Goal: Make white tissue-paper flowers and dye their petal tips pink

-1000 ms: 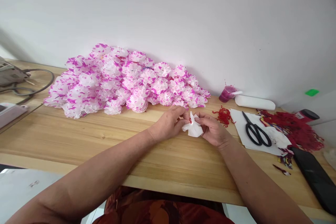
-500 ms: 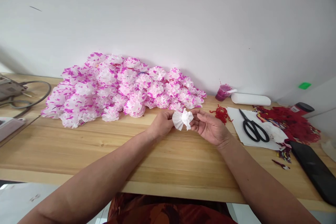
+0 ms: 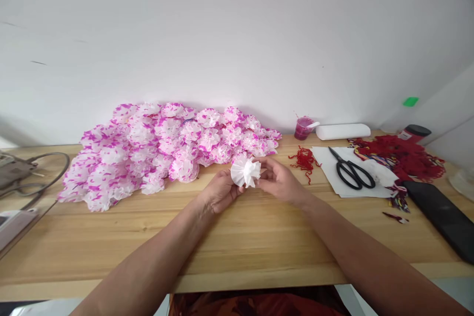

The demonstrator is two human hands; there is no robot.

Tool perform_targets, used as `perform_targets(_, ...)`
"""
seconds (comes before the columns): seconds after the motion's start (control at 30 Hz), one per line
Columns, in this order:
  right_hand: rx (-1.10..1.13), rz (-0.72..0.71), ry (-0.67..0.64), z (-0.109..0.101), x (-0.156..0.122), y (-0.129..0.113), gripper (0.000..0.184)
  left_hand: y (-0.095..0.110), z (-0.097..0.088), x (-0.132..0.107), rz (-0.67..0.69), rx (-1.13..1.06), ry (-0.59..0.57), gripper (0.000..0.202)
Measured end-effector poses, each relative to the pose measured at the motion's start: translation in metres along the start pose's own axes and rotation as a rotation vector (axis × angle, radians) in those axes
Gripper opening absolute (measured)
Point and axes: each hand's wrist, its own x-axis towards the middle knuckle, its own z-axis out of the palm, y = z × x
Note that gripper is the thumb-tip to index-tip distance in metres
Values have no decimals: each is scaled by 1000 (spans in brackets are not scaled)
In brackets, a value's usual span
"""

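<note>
A small white pleated paper flower [image 3: 245,170] is held between both hands just above the wooden table [image 3: 237,237]. My left hand [image 3: 219,191] grips it from below and the left, fingers closed around its base. My right hand [image 3: 278,179] pinches its right side with thumb and fingertips. Right behind the hands, against the wall, lies a large heap of pink-and-white paper flowers [image 3: 166,145].
To the right lie red thread scraps [image 3: 304,159], black scissors [image 3: 350,170] on white paper [image 3: 333,180], a pink cup [image 3: 303,128], a white roll [image 3: 342,131], a red thread pile [image 3: 402,155], a red-lidded jar [image 3: 414,133] and a black flat object [image 3: 440,219]. Cables [image 3: 33,177] sit far left.
The white paper has gone from a crumpled bunch to a fanned-out round flower. Both hands shifted slightly left with it, and the view has tilted upward.
</note>
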Motion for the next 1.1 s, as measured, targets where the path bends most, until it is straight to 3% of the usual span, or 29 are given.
perform_targets(0.17, 12, -39, 29, 10, 0, 4, 31, -4, -1, 2, 87, 101, 34, 30)
perform_targets(0.3, 168, 104, 71, 8, 1, -4, 35, -8, -8, 5, 171, 298, 20, 26)
perform_targets(0.43, 393, 245, 29, 9, -1, -10, 40, -8, -8, 3, 195, 449, 17, 30)
perform_targets(0.6, 545, 279, -76, 7, -4, -16, 34, -3, -2, 0, 113, 180, 65, 27)
perform_targets(0.77, 403, 219, -6, 5, -6, -16, 34, 5, -2, 1, -49, -101, 174, 10)
perform_targets(0.93, 166, 65, 94, 15, -4, -9, 35, 6, -3, 2, -86, -170, 187, 5)
perform_targets(1.1, 236, 46, 193, 23, 0, -8, 34, 4, 0, 0, -88, -133, 169, 5)
